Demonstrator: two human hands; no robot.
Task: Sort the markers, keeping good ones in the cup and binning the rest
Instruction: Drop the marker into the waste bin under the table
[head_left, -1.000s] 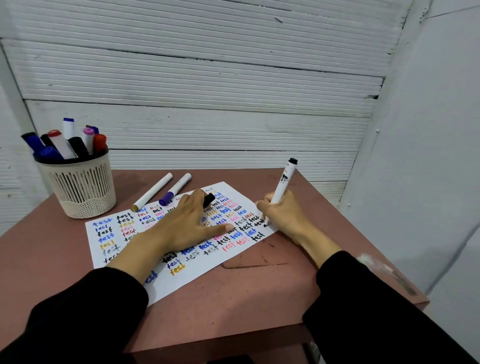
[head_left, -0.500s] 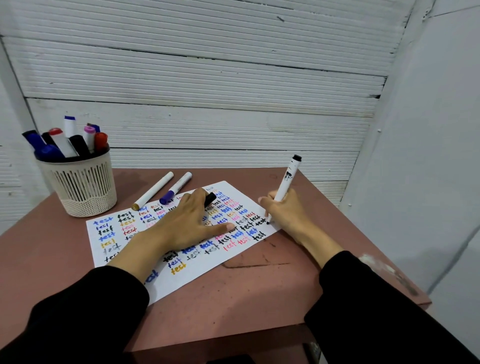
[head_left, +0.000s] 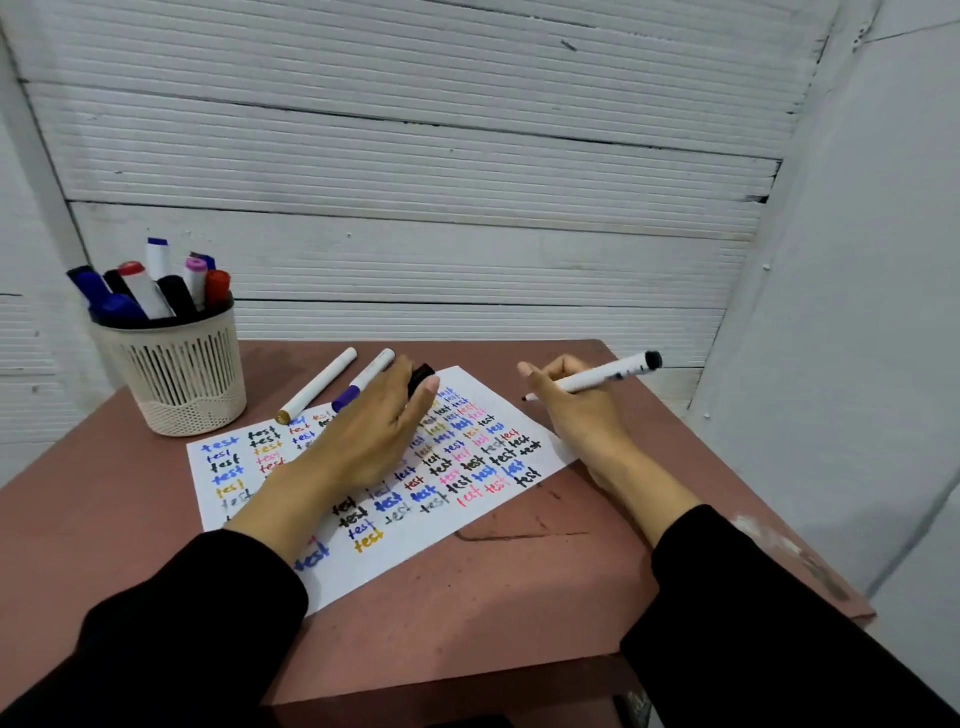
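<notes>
White slatted wall, pink table (head_left: 519, 597). Right hand (head_left: 582, 415) gripped marker (head_left: 597, 378), just lifted off paper (head_left: 374, 566); test done. Left hand (head_left: 374, 431) flat, reaching cap (head_left: 420, 375) at fingertips. Recapping likely.

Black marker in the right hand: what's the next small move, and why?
Probably bring the black marker and its cap together and recap it. The right hand holds it uncapped, tip clear of the test sheet, and the left hand lies by the cap. Fresh black "test" marks suggest it goes in the cup.
</notes>
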